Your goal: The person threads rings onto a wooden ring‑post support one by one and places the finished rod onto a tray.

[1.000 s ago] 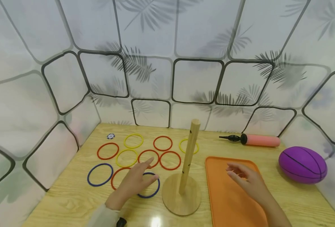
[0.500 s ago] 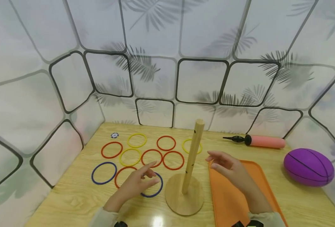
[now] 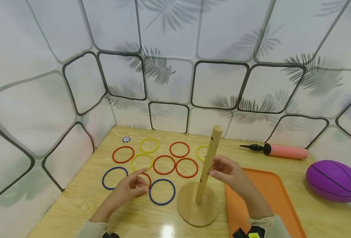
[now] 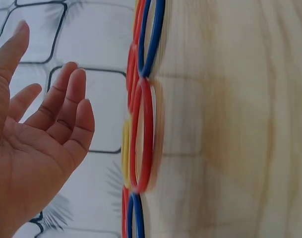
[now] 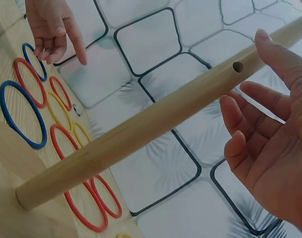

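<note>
A wooden post (image 3: 210,158) rises from a round base (image 3: 190,211) on the table. My right hand (image 3: 233,175) is beside its upper half, fingers relaxed. In the right wrist view the thumb (image 5: 279,57) overlaps the post and the fingertips are right at its edge, not wrapped round it. To the left, my left hand (image 3: 126,190) hovers with loose fingers and holds nothing. It hides part of a red ring (image 3: 149,178) and overlaps the edge of a blue ring (image 3: 105,175). Another blue ring (image 3: 162,204) lies between that hand and the post.
Several other rings lie behind, among them a red ring (image 3: 186,177) and a yellow ring (image 3: 149,138). A chip (image 3: 126,139) is at the far left. On the right are an orange tray (image 3: 271,191), a pink hand pump (image 3: 288,151) and a purple ball (image 3: 334,181).
My right hand has moved left from over the tray to the post. My left hand has drawn left, uncovering the nearer blue ring. The head view has turned slightly left.
</note>
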